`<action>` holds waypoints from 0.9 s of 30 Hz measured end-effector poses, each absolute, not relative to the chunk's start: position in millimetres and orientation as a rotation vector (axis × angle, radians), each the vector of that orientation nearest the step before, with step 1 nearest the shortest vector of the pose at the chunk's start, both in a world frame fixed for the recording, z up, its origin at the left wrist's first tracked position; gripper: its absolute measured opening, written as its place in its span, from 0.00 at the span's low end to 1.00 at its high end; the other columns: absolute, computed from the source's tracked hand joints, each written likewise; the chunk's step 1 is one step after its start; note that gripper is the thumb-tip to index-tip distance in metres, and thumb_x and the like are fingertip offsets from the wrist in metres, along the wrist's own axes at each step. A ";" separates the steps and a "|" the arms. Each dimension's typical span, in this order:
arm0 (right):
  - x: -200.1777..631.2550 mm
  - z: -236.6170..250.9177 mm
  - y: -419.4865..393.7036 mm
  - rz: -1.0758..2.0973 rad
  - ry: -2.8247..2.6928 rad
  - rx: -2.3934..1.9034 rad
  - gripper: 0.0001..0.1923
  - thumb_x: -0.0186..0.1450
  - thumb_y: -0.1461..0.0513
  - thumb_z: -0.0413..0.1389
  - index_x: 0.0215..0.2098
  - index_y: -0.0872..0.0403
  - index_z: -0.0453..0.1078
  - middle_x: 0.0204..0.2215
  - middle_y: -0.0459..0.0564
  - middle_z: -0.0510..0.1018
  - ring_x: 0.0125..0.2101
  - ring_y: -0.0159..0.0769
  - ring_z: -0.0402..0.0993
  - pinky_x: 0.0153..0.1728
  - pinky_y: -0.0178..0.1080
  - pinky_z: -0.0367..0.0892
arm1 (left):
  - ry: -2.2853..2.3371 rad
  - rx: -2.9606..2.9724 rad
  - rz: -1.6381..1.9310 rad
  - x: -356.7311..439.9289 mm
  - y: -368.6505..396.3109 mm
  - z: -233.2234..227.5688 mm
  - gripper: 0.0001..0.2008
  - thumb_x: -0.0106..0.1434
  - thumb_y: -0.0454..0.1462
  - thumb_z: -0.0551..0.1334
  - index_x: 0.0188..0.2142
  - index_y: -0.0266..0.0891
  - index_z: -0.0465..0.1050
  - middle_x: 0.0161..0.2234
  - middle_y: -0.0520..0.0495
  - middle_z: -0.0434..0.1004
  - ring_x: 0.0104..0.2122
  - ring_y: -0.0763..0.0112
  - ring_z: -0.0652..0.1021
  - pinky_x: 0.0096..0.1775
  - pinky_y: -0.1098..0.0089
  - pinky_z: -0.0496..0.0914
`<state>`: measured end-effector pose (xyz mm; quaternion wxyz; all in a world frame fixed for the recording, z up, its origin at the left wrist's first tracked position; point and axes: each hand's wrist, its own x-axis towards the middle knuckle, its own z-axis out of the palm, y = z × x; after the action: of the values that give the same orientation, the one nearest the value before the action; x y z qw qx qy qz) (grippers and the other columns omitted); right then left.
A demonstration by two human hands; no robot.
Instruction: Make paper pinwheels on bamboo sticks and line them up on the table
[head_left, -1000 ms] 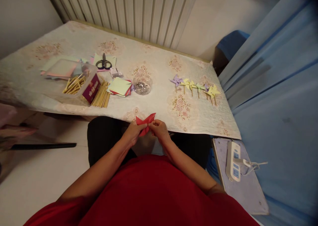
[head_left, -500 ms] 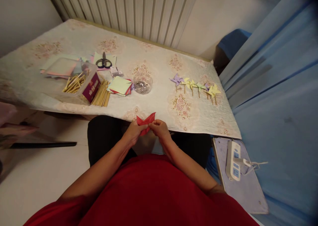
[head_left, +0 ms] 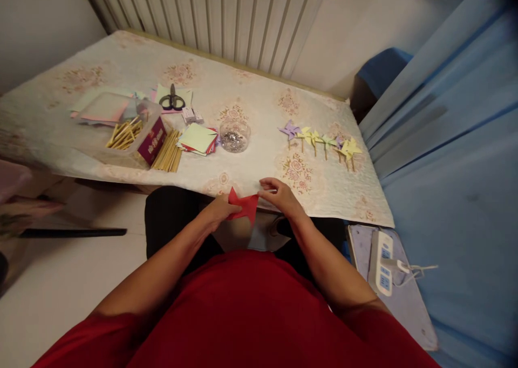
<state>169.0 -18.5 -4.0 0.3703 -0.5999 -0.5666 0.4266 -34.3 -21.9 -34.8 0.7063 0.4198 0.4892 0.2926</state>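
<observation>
My left hand (head_left: pixel 218 210) pinches a folded red paper piece (head_left: pixel 244 206) just below the table's front edge, over my lap. My right hand (head_left: pixel 281 195) is off to the right of the paper, at the edge of the flowered tablecloth (head_left: pixel 259 165). Its fingers are loosely apart and its thumb is close to the paper's right corner; I see nothing held in it. A row of finished paper pinwheels on sticks (head_left: pixel 320 141) lies on the table beyond my right hand.
A glass bowl of shiny bits (head_left: pixel 234 137), a stack of coloured paper squares (head_left: pixel 197 140), loose wooden sticks (head_left: pixel 168 152), a clear box of sticks (head_left: pixel 129 133) and scissors (head_left: pixel 172 99) lie at the table's left. A power strip (head_left: pixel 382 263) rests on a board at right.
My right hand has let go of the red paper and moved up and to the right, to the table edge. My left hand has turned the paper and lowered it slightly.
</observation>
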 end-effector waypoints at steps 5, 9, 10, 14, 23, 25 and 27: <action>150.7 0.8 -20.4 1.298 -1.883 -1.457 0.04 0.52 0.62 0.62 0.26 0.54 0.75 0.23 0.42 0.74 0.25 0.28 0.65 0.28 0.32 0.58 | 1.070 1.143 0.544 -30.1 -20.4 -29.8 0.02 0.42 0.32 0.63 0.20 0.39 0.73 0.17 0.55 0.69 0.18 0.76 0.64 0.23 0.73 0.54; 139.9 -7.0 -24.7 1.275 -1.946 -1.522 0.07 0.52 0.66 0.57 0.17 0.55 0.69 0.13 0.38 0.61 0.18 0.24 0.53 0.21 0.32 0.46 | 1.024 1.182 0.555 -29.1 -20.4 -29.9 0.05 0.42 0.30 0.63 0.20 0.39 0.75 0.16 0.55 0.69 0.17 0.76 0.63 0.22 0.73 0.51; 139.6 -9.1 -25.2 1.278 -1.931 -1.527 0.08 0.52 0.66 0.57 0.16 0.55 0.68 0.12 0.38 0.60 0.18 0.24 0.52 0.21 0.32 0.45 | 1.014 1.180 0.560 -29.4 -20.0 -30.1 0.05 0.42 0.29 0.62 0.20 0.39 0.75 0.16 0.55 0.69 0.17 0.76 0.63 0.21 0.73 0.51; 142.6 -19.7 -25.5 1.374 -1.817 -1.503 0.06 0.52 0.63 0.56 0.19 0.55 0.68 0.15 0.38 0.64 0.19 0.25 0.54 0.20 0.31 0.46 | 1.012 1.117 0.538 -32.9 -16.7 -27.1 0.04 0.42 0.30 0.65 0.21 0.39 0.76 0.18 0.54 0.72 0.18 0.75 0.65 0.21 0.74 0.54; 132.8 -48.4 -29.3 1.576 -1.072 -1.397 0.08 0.50 0.58 0.60 0.23 0.54 0.67 0.18 0.39 0.68 0.18 0.25 0.58 0.22 0.31 0.52 | 0.907 0.633 0.764 -42.3 -23.8 -32.7 0.17 0.49 0.45 0.72 0.34 0.36 0.75 0.30 0.48 0.78 0.29 0.72 0.76 0.37 0.70 0.69; 127.5 -50.5 -30.9 1.572 -0.973 -1.384 0.09 0.50 0.58 0.60 0.23 0.53 0.66 0.18 0.39 0.69 0.19 0.26 0.60 0.22 0.31 0.54 | 0.862 0.641 0.804 -38.7 -29.2 -36.3 0.18 0.48 0.42 0.73 0.36 0.35 0.75 0.31 0.48 0.78 0.29 0.72 0.76 0.37 0.70 0.69; 123.1 -51.4 -32.4 1.570 -0.901 -1.380 0.09 0.49 0.58 0.61 0.23 0.54 0.67 0.19 0.40 0.70 0.19 0.26 0.61 0.22 0.31 0.56 | 0.850 0.670 0.846 -33.3 -33.6 -38.5 0.19 0.47 0.39 0.73 0.38 0.34 0.75 0.33 0.46 0.80 0.30 0.71 0.77 0.39 0.69 0.69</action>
<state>123.1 -32.4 -51.4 0.4194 -0.5505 -0.3594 0.6260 -33.3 -33.6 -38.5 0.7734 0.3091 0.3922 0.3905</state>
